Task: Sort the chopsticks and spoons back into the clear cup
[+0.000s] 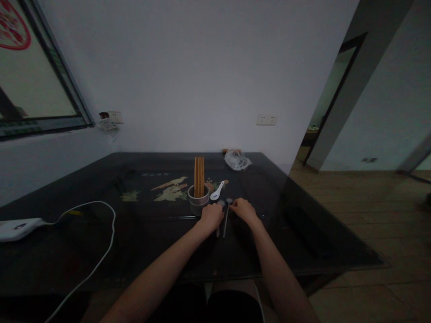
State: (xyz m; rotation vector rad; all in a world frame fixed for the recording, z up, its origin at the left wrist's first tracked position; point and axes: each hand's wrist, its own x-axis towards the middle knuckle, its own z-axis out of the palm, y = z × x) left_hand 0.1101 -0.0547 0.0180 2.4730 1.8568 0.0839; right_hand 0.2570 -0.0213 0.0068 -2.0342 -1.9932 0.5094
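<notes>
A metal cup (pixel 198 202) stands on the dark glass table (pixel 144 233) and holds several wooden chopsticks (pixel 199 176) upright. A white ceramic spoon (pixel 217 191) lies just right of the cup. My left hand (pixel 211 217) rests beside the cup, fingers curled over a metal spoon (pixel 220 211). My right hand (pixel 243 210) lies a little to the right, fingers bent down at a second metal spoon (pixel 226 217) whose handle points toward me. Both hands touch the tabletop.
A white device (pixel 16 228) with a white cable (pixel 101 251) lies at the table's left. A crumpled clear plastic bag (pixel 237 160) sits at the far edge. Wall sockets (pixel 266 119) are behind. The table's right edge meets wooden floor (pixel 370 211).
</notes>
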